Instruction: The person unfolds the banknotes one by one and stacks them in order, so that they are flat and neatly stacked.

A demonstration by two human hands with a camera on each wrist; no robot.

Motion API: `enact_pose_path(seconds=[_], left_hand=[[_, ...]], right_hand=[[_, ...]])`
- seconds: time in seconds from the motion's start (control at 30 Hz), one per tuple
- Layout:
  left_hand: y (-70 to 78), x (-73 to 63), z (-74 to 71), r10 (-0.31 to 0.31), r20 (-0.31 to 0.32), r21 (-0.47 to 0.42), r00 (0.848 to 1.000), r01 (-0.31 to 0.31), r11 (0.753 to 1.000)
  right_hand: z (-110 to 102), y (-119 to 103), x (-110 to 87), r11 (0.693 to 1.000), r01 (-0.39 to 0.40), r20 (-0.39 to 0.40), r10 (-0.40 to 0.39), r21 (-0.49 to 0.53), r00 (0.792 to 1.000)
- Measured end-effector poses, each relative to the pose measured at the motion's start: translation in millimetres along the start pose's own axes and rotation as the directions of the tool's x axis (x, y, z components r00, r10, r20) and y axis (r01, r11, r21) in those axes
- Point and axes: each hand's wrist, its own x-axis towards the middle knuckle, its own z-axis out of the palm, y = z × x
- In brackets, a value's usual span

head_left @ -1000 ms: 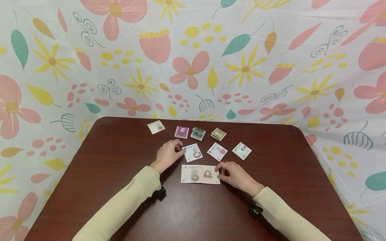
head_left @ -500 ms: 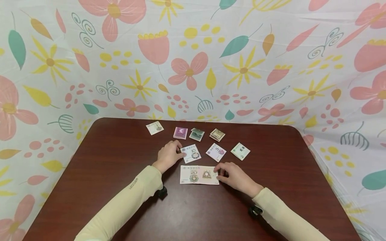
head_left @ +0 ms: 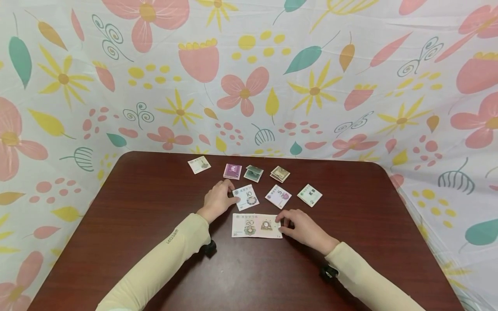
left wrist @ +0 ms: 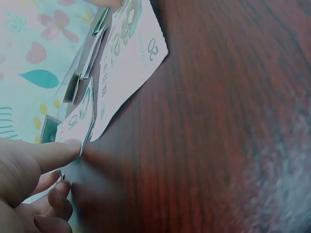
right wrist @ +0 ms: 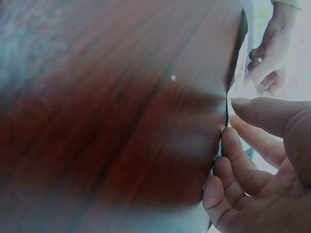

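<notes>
The 20 note (head_left: 250, 219) lies nearest you on the dark table (head_left: 249, 276), with your right hand (head_left: 305, 229) touching its right edge, thumb and index finger bent. Just beyond it, your left hand (head_left: 218, 199) touches the left edge of the 10 note (head_left: 246, 198); whether either hand pinches, I cannot tell. Rightward lie the 5 note (head_left: 278, 197) and 2 note (head_left: 310, 195). Farther off, left to right: the 1 note (head_left: 199, 165), then purple (head_left: 232, 171), green (head_left: 253, 173) and brown folded notes (head_left: 280, 173)

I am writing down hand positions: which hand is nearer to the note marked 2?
Right. The right hand is on the near side of the note marked 2; the left hand is farther left, at the note marked 10.
</notes>
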Motion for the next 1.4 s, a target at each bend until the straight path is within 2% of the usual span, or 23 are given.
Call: enact_pose_path(seconds=[0.13,0.23,0.4,0.73,0.9,1.13,1.4], left_hand=[[0.4,-0.1,1.6,0.011,-0.017,-0.052,1.0,-0.011,0.999],[-1.1,0.2,2.8,0.007,-0.043,-0.134,0.999,-0.012,0.991],[-4.7,3.0,2.6,-0.02,-0.082,-0.275,0.996,-0.003,0.962],[-3.2,2.0,-2.9,0.022,-0.141,-0.41,0.99,-0.078,0.909],[1.3,-2.8,-8.1,0.033,-0.151,-0.44,0.988,-0.096,0.893],[8.0,-11.9,-12.4,0.054,-0.125,-0.465,0.991,-0.107,0.879],[19.4,-24.9,-17.8,0.08,-0.1,-0.482,0.992,-0.118,0.868]], right_hand=[[0.0,0.0,-0.6,1.0,-0.004,-0.004,0.004,-0.005,1.0],[0.0,-0.3,-0.8,1.0,-0.005,-0.006,0.005,-0.006,1.0],[-1.4,-2.1,-1.2,1.0,0.005,-0.006,-0.005,-0.006,1.0],[-3.5,-2.9,0.3,1.0,0.027,-0.007,-0.027,-0.005,1.0],[-5.7,-4.1,3.1,1.0,0.009,-0.003,-0.009,-0.002,1.0],[-12.1,-7.9,7.5,0.999,0.03,-0.032,-0.03,0.014,0.999],[-20.4,-16.9,18.2,1.0,-0.004,-0.044,0.005,0.015,0.999]])
